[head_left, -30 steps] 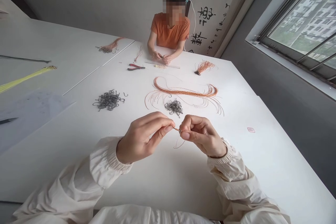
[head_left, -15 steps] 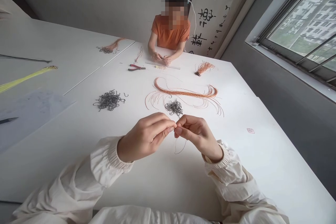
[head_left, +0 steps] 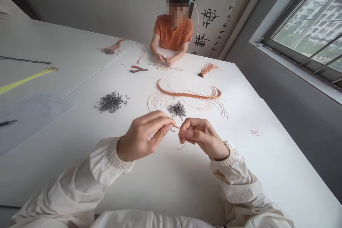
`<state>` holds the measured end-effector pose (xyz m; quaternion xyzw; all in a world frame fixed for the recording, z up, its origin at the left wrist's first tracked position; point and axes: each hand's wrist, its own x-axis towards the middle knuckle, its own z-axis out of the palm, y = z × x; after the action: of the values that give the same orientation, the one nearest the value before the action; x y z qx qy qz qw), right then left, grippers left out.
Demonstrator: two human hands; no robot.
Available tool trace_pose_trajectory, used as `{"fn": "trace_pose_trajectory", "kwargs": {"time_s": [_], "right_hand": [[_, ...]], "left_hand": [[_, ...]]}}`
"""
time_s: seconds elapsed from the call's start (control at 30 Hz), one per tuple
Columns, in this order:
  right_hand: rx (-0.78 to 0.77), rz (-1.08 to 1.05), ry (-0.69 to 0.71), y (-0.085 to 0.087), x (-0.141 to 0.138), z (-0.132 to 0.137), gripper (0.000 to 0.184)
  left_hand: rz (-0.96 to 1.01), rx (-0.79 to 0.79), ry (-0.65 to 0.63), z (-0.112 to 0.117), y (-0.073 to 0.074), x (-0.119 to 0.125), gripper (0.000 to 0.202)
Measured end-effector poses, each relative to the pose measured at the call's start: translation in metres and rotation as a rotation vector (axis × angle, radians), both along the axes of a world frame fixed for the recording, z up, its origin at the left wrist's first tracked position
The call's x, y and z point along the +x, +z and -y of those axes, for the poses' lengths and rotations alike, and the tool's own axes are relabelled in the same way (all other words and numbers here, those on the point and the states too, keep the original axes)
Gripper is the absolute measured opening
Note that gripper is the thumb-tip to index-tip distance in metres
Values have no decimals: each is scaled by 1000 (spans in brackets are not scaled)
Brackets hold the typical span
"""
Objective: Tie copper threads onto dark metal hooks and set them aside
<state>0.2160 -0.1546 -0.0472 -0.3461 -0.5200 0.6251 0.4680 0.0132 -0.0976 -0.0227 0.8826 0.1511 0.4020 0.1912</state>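
Note:
Between thumb and fingertips, my left hand [head_left: 148,133] pinches a small dark fish hook [head_left: 173,129], whose bend shows below the fingertips. Orange line is wound on its shank, pointing toward the other hand. My right hand [head_left: 201,137] is closed in a pinch on the thin orange fishing line [head_left: 182,146], which hangs in a loose loop beneath the fingers. Just beyond both hands lies a small pile of dark hooks [head_left: 176,109]. Behind that pile a bundle of orange lines [head_left: 187,94] curves across the white table [head_left: 160,185].
A larger hook pile [head_left: 110,102] is to the left. Red-handled pliers [head_left: 138,68] lie farther back, near a person in an orange shirt [head_left: 173,34] working across the table. Tied orange bundles [head_left: 207,69] sit at back right. Yellow strands [head_left: 29,80] lie far left.
My hands have drawn slightly apart, the left one moving left. The hook and its orange winding, hidden before, now show between the fingertips.

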Motion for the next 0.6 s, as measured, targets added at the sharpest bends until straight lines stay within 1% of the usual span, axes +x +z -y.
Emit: {"fn": "trace_pose_trajectory", "kwargs": {"time_s": [0.2, 0.3, 0.4, 0.53, 0.6], "right_hand": [[40, 116, -18, 7, 9, 1, 18], [59, 102, 2, 7, 10, 2, 18], [48, 88, 54, 6, 15, 1, 17], [56, 165, 171, 9, 25, -2, 17], [73, 181, 149, 10, 25, -3, 20]], "left_hand": [[-18, -3, 12, -3, 0, 0, 18], [-15, -23, -9, -2, 1, 0, 18], [-3, -34, -39, -2, 1, -1, 17], [-13, -22, -101, -5, 2, -2, 17], [-46, -23, -131, -7, 1, -2, 18]]}}
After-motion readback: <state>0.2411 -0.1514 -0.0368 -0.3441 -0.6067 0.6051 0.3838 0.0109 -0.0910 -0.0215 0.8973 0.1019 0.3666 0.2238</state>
